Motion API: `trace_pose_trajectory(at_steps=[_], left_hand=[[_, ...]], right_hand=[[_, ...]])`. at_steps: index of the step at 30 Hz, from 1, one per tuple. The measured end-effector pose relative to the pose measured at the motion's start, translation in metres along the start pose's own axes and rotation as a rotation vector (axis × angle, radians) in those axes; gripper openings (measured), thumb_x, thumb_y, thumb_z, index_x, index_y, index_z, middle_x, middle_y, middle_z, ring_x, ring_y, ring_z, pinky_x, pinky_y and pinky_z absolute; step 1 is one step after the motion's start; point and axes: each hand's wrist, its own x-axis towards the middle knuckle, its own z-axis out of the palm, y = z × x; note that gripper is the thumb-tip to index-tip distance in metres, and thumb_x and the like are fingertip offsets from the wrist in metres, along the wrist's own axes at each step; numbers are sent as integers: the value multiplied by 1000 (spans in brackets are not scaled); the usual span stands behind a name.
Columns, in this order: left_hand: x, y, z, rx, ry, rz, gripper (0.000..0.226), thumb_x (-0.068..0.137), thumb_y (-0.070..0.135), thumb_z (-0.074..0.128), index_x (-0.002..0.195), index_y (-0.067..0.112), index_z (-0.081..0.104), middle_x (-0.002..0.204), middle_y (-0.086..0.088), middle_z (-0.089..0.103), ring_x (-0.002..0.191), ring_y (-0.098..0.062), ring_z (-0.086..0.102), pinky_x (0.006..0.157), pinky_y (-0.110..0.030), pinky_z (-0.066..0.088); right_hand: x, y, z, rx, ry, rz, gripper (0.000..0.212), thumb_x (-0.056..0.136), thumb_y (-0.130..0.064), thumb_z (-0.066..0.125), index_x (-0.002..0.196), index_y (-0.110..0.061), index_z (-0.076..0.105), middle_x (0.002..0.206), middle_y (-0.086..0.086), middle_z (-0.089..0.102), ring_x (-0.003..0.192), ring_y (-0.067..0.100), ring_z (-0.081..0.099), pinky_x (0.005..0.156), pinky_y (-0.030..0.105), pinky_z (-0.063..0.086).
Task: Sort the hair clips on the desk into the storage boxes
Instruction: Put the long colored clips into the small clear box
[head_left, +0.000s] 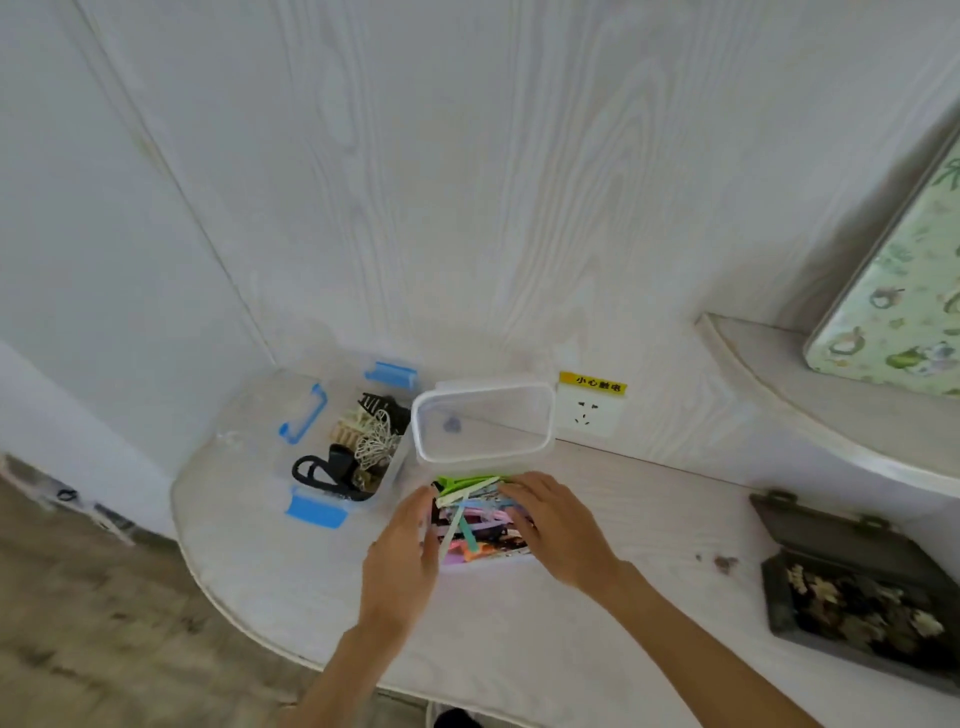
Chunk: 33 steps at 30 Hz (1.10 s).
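Observation:
A clear storage box (470, 564) full of colourful flat hair clips (478, 512) sits in the middle of the white desk (519, 639), its clear lid (483, 423) standing up behind it. My left hand (402, 561) lies with straight fingers against the box's left side. My right hand (558, 525) rests flat on the clips at the box's right side. Left of it, a clear box with blue latches (317, 506) holds black and beige claw clips (358, 441). A dark grey box (779, 597) at the right holds several small pale clips (862, 608).
A wall socket (587, 413) with a yellow label sits just behind the lid. A curved shelf (810, 384) at the right carries a green patterned mattress (904, 291). The desk's rounded edge drops to the floor at left and front.

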Motion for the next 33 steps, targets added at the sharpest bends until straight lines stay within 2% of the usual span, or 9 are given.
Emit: trace_pose_trajectory(at_steps=[5,8,11,14,17,23,26,30,33], left_hand=[[17,11,11,-103,36,-26,38,91,2,51,123,22,58,124,4,62,104,-14,63,89,-27,52],[32,17,24,-99,19,6,39,90,0,52,123,19,60,123,-1,64,102,-15,63,87,-27,52],[43,31,41,-72,-19,29,39,91,1,49,125,16,58,127,-1,61,103,-18,64,87,-27,51],[49,51,59,-94,-56,46,39,92,3,47,128,18,56,131,2,58,106,-17,62,89,-24,47],[55,71,77,-159,-138,58,40,93,2,46,127,21,56,132,5,56,105,-14,61,85,-19,45],[76,80,89,-210,-139,81,28,95,18,49,119,26,59,128,9,59,105,-13,63,83,-16,44],[97,59,79,46,40,64,35,93,7,44,125,18,54,133,-1,53,121,-19,51,94,-31,43],[132,28,71,512,-214,26,65,90,0,44,148,7,15,158,-12,5,145,-29,9,113,-40,27],[139,16,73,563,-320,-58,62,92,1,37,147,3,10,158,-12,0,145,-29,6,113,-40,25]], right_hand=[[-19,22,-23,-5,251,44,31,95,-22,40,117,-18,61,119,-1,62,112,11,48,93,21,39],[-57,57,-37,44,444,398,31,87,4,49,109,-14,62,112,3,62,105,15,51,85,25,46],[-97,92,-42,-53,183,727,44,86,6,46,128,-8,48,139,14,41,129,25,37,96,32,44],[-115,104,-42,-143,-187,890,63,93,-5,41,147,-9,10,155,18,2,144,31,4,113,35,26],[-119,103,-37,-233,-178,891,67,91,-4,42,148,-12,7,155,14,7,142,30,12,109,34,34],[-125,118,-30,-199,86,735,46,81,11,49,124,-4,53,123,17,52,112,33,49,87,40,50],[-122,122,-31,-103,184,703,32,84,11,48,108,-3,64,107,18,59,101,34,55,80,43,52],[-115,128,-34,-8,225,724,25,90,1,48,104,-9,66,104,11,59,99,27,55,83,34,49],[-110,134,-34,35,211,736,19,90,-4,51,101,-12,65,103,8,57,96,23,55,77,27,47]])
